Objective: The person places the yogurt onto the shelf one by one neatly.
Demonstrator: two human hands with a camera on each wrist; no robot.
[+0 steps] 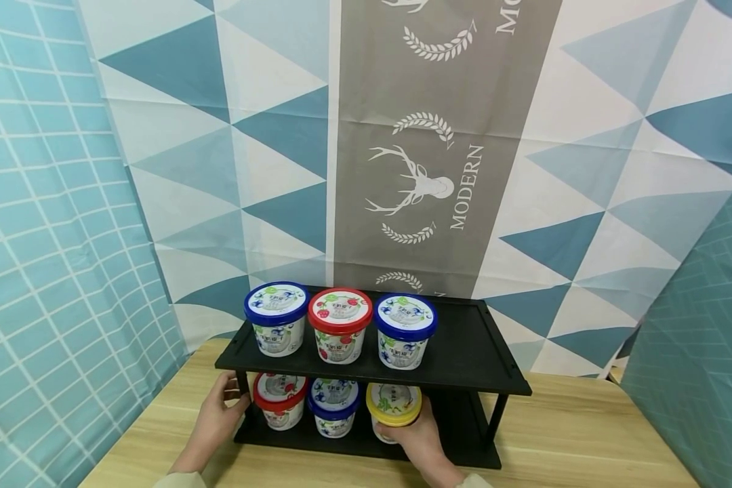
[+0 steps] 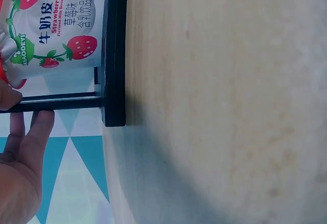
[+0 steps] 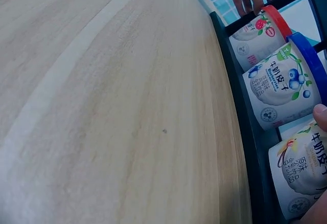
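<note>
A black two-tier rack [image 1: 463,342] stands on the wooden table. My right hand [image 1: 421,437] grips a yellow-lidded tub [image 1: 394,401] on the lower tier, its thumb across the near side. At the rack's left end my left hand [image 1: 215,421] pinches the front corner post [image 2: 61,102] between thumb and fingers. On the lower tier, a red-lidded strawberry tub [image 1: 279,400] is nearest that hand, and a blue-lidded blueberry tub [image 1: 334,407] stands in the middle. All three tubs are upright in a row.
The upper tier carries a blue-lidded tub [image 1: 277,318], a red-lidded tub [image 1: 339,325] and another blue-lidded tub [image 1: 404,331]. The rack's right front post [image 1: 496,419] stands beyond my right hand. Patterned cloth [image 1: 280,169] hangs behind the table [image 1: 573,427].
</note>
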